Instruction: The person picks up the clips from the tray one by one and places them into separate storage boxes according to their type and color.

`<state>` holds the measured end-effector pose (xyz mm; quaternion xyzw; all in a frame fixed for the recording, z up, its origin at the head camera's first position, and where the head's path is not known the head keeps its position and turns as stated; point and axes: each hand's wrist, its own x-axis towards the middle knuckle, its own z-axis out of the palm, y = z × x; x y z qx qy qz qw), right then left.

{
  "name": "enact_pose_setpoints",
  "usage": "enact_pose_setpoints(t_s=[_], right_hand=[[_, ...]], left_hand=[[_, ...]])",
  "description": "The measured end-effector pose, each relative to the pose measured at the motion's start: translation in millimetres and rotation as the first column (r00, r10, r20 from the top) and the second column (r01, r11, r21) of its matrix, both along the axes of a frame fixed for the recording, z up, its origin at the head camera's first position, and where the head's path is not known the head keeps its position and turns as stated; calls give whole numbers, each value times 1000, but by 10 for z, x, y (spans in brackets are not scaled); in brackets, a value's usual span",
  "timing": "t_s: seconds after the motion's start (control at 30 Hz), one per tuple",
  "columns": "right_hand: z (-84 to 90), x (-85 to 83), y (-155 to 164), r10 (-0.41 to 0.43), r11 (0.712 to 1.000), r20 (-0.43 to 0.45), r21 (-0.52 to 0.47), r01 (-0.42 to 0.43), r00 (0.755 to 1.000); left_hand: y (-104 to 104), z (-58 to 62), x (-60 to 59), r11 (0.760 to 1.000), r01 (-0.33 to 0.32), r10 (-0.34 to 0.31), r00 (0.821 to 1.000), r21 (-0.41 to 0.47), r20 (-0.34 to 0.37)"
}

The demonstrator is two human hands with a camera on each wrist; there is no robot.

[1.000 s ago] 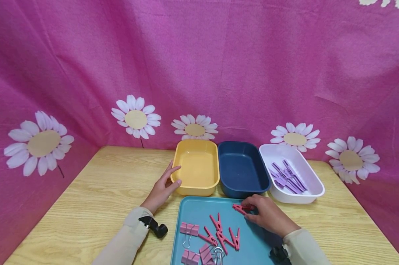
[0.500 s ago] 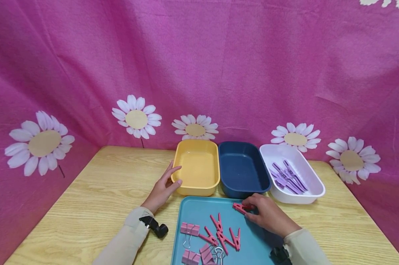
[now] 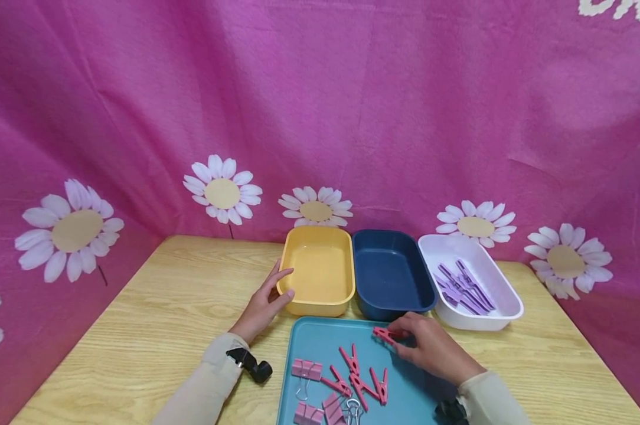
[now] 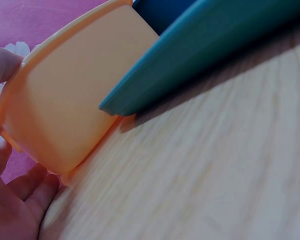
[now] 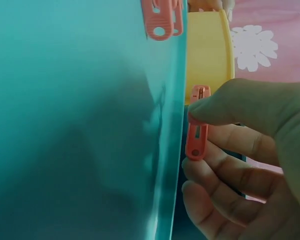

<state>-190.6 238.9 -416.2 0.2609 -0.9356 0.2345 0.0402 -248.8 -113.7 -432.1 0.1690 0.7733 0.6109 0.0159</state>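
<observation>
Pink clothespin pinched at the far edge of the teal tray

My right hand (image 3: 431, 348) pinches the pink clothespin (image 3: 386, 335) over the teal tray (image 3: 309, 342), thumb on top and fingers beneath. I judge it light, rigid, slick plastic, best gripped mid-body. My left hand (image 3: 261, 304) rests with relaxed fingers against the smooth, round-cornered yellow bin (image 3: 314, 268).

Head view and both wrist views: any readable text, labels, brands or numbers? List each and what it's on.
None readable in any view.
Pink backdrop cloth: daisy prints only; a white print cut off at the top right corner cannot be read as letters.
Yellow bin, dark blue bin, white bin, teal tray: no markings show.
Pink clothespin pinched by the right hand: no lettering visible.
</observation>
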Motion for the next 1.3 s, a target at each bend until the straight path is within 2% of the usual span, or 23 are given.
enact_pose_setpoints(t_s=[0.23, 0.6, 0.8, 1.03, 1.3], right_hand=[[55, 35, -15, -44, 999, 29, -17, 44, 999], [140, 50, -41, -47, 998, -19, -39, 46, 999], [214, 37, -58, -31, 998, -84, -51, 27, 996], [292, -11, -70, -53, 996, -148, -77, 42, 987], [357, -91, -88, -90, 994, -107, -79, 82, 990]], left_hand=[[0, 4, 7, 1000, 4, -4, 1000, -7, -16], [-6, -9, 11, 1000, -5, 5, 1000, -23, -2], [-1, -11, -3, 999, -16, 16, 1000, -29, -2], [10, 3, -9, 1000, -12, 12, 1000, -24, 1], [-5, 8, 4, 1000, -4, 5, 1000, -16, 13]])
